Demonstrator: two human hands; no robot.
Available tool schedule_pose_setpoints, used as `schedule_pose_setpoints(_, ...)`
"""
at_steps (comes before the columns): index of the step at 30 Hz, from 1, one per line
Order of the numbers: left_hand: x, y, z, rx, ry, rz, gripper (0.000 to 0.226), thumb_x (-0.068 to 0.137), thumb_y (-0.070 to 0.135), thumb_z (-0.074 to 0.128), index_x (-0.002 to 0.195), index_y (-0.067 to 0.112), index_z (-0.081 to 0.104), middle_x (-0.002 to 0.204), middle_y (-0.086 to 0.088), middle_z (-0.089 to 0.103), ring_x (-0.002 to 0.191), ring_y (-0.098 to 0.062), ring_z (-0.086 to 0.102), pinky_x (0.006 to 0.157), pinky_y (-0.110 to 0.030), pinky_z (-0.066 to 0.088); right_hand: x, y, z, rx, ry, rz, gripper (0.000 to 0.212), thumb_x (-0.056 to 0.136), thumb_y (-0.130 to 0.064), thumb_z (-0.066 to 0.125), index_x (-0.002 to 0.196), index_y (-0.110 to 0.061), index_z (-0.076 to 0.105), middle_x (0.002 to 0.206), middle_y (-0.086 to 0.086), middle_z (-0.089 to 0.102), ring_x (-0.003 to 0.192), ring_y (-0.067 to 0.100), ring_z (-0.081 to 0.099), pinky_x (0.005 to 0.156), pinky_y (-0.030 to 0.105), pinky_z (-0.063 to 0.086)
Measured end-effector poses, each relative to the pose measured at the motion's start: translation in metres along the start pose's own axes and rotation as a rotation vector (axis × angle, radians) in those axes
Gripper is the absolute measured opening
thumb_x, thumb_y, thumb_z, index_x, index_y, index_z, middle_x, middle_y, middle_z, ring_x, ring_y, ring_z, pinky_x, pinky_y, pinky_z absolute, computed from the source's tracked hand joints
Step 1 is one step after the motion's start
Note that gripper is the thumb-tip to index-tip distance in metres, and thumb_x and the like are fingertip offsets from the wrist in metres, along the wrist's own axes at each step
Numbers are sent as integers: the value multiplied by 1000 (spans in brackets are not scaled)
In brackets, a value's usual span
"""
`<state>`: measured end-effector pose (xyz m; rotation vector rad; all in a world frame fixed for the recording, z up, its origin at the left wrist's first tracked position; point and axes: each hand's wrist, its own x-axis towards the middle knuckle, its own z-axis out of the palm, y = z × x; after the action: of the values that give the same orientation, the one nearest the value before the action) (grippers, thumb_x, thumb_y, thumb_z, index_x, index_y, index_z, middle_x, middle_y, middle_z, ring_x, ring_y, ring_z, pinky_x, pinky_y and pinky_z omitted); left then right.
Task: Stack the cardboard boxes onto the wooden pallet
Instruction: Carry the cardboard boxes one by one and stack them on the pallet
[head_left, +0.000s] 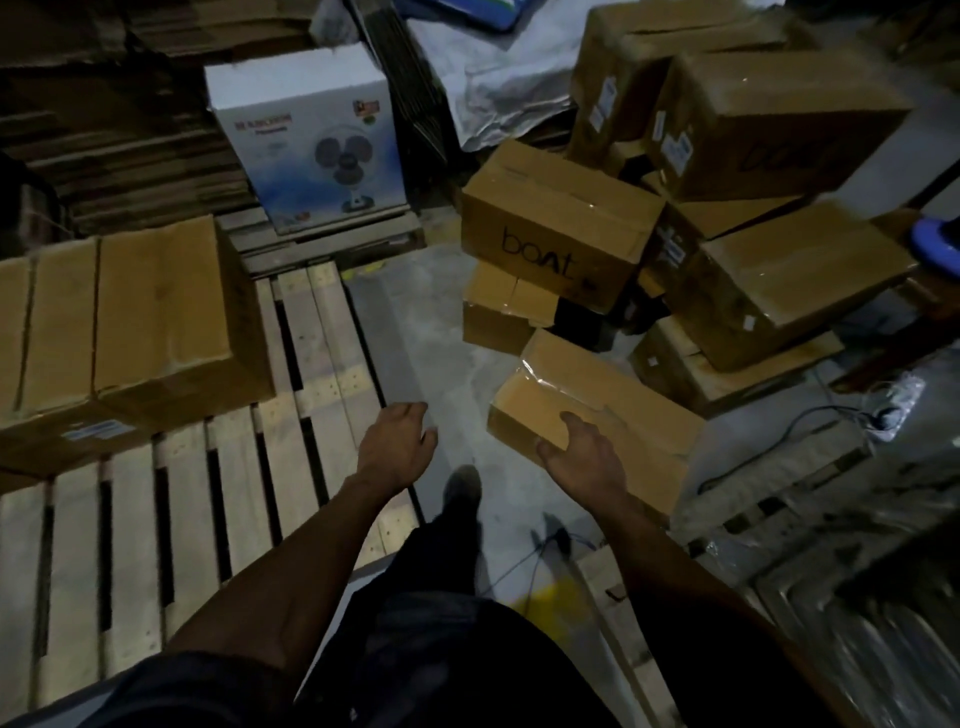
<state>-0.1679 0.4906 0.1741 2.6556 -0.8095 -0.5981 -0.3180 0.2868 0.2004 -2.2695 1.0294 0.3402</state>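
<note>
Beside the wooden pallet (197, 499), on its right, a taped cardboard box (597, 410) lies tilted on the floor at the foot of a loose heap of boxes (727, 208). The right hand (582, 457) rests on its near corner, fingers spread, not yet clamped. The left hand (397, 449) hovers between pallet and box, fingers relaxed, holding nothing. 2 large boxes (119, 322) already sit on the pallet's far left. The risks, as I judge them: a 1-handed corner grip could slip on the glossy tape; the leaning "boat" box (556, 228) above might topple once this one moves; the cable (540, 551) beyond the pallet's near-right corner could snag a foot.
</note>
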Motion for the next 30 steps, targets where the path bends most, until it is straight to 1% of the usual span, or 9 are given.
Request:
schedule_pose_setpoints(4, 73, 1, -5, -9, -9, 16, 66, 93, 43, 30, 142, 1, 44, 140, -22, 50, 131, -36, 42, 107, -42, 38, 57, -12, -12, 13, 10, 45, 67, 95, -48, 55, 152, -18, 35, 149, 14, 44, 135, 34, 42, 110, 42, 37)
schedule_pose_setpoints(7, 133, -1, -11, -13, -17, 36, 71, 89, 43, 27, 141, 0, 45, 139, -23, 51, 131, -37, 44, 107, -42, 37, 104, -24, -24, 16, 21, 78, 67, 96, -49, 54, 152, -19, 34, 150, 13, 43, 136, 34, 41, 110, 43, 37)
schedule_pose_setpoints(9, 181, 0, -19, 4, -45, 49, 63, 96, 41, 31, 142, 1, 45, 140, -22, 50, 132, -36, 42, 109, -42, 35, 138, -35, -36, 32, 26, 113, 67, 96, -49, 54, 152, -19, 35, 150, 12, 44, 135, 34, 43, 110, 45, 38)
schedule_pose_setpoints(11, 226, 4, -31, 14, -69, 66, 52, 102, 33, 41, 143, 2, 44, 143, -20, 49, 134, -35, 41, 111, -41, 34, 169, -48, -49, 41, 33, 149, 66, 96, -50, 53, 152, -19, 35, 150, 12, 44, 135, 35, 43, 109, 46, 38)
schedule_pose_setpoints(15, 296, 20, -54, 41, -81, 124, 50, 101, 31, 45, 143, 3, 44, 143, -19, 49, 134, -35, 40, 110, -43, 36, 218, -68, -74, 75, 36, 200, 69, 97, -51, 52, 154, -20, 30, 155, 11, 37, 139, 35, 38, 111, 47, 35)
schedule_pose_setpoints(20, 355, 50, -72, 77, -84, 145, 49, 100, 33, 43, 139, 3, 48, 139, -19, 52, 130, -35, 43, 105, -42, 40, 268, -74, -98, 130, 51, 237, 68, 97, -49, 53, 154, -20, 30, 157, 11, 35, 141, 34, 35, 112, 46, 33)
schedule_pose_setpoints(25, 399, 72, -75, 89, -86, 132, 50, 100, 32, 45, 143, 6, 43, 142, -17, 50, 132, -34, 42, 106, -42, 39, 313, -69, -122, 154, 74, 257, 69, 97, -52, 51, 155, -22, 28, 159, 7, 32, 143, 31, 34, 115, 46, 32)
schedule_pose_setpoints(27, 415, 79, -76, 71, -73, 113, 51, 100, 32, 45, 144, 6, 43, 143, -18, 48, 133, -35, 40, 108, -43, 38, 332, -66, -132, 187, 77, 261, 70, 96, -51, 53, 155, -22, 30, 158, 7, 35, 142, 31, 36, 114, 46, 35)
schedule_pose_setpoints(30, 445, 92, -82, 26, -48, 74, 51, 101, 32, 46, 144, 5, 43, 144, -19, 47, 134, -35, 40, 109, -42, 37, 365, -62, -151, 249, 77, 276, 66, 92, -53, 55, 148, -22, 40, 148, 8, 47, 132, 33, 47, 107, 48, 43)
